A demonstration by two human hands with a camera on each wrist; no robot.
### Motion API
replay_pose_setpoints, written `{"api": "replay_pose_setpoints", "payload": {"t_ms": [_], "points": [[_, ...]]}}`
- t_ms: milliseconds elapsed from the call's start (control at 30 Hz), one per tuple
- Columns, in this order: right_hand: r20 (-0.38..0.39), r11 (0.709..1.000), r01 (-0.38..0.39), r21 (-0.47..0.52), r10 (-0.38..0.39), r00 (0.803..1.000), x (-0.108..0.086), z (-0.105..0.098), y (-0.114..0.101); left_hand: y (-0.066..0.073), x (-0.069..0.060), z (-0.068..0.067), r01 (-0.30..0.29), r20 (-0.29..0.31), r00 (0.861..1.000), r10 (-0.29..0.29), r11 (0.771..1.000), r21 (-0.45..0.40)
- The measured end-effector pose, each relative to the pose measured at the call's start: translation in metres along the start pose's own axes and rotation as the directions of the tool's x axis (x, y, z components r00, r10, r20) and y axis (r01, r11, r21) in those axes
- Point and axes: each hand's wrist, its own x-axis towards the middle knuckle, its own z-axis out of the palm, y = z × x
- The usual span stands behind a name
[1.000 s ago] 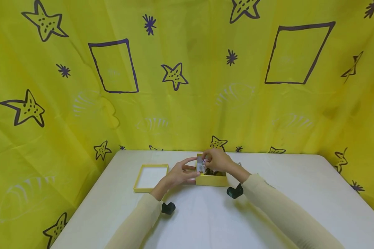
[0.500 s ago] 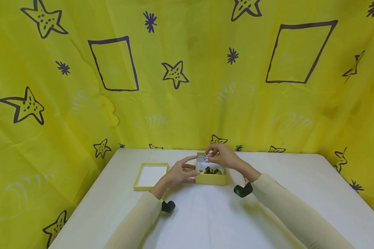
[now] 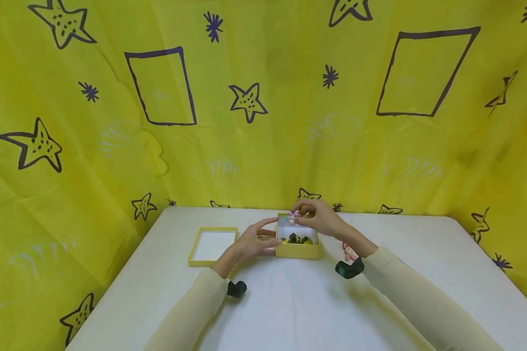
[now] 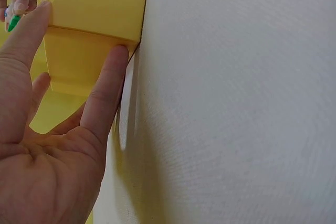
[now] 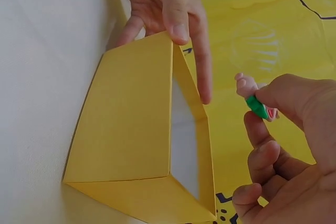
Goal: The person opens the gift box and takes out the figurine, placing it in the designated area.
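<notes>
Above yellow box [image 3: 296, 251], right hand [image 3: 322, 219] pinches pink, green-patched figurine [image 5: 255, 104]; left hand [image 3: 250, 243] spread against box.

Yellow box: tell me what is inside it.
Inside the box, small dark and yellow objects show against a pale inner wall. The front side covers their lower parts, so anything lying lower is hidden. The toy in the right hand is outside.
</notes>
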Motion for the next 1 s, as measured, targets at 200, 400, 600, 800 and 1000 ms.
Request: {"api": "replay_pose_setpoints", "payload": {"t_ms": [200,400,600,800,1000], "points": [[0.01,0.999,0.006,0.04,-0.006,1.0,-0.002,-0.002,0.001,0.0,0.0,0.0,0.005,0.001,1.0,-0.005,1.0,-0.008],[0.018,0.999,0.01,0.054,-0.011,1.0,-0.005,-0.007,0.002,0.0,0.001,0.0,0.001,0.006,1.0,-0.001,1.0,-0.02],[0.028,0.998,0.026,0.064,-0.028,0.999,-0.007,-0.011,0.006,0.0,0.002,0.001,0.012,-0.003,1.0,-0.012,1.0,-0.004],[0.043,0.998,0.024,0.05,-0.026,0.999,-0.011,-0.016,0.009,0.001,0.001,0.001,0.019,-0.006,1.0,-0.019,1.0,0.017],[0.027,1.0,-0.011,-0.008,0.011,1.0,-0.018,-0.026,0.013,0.0,0.001,0.001,0.021,-0.015,1.0,-0.02,0.999,0.028]]}}
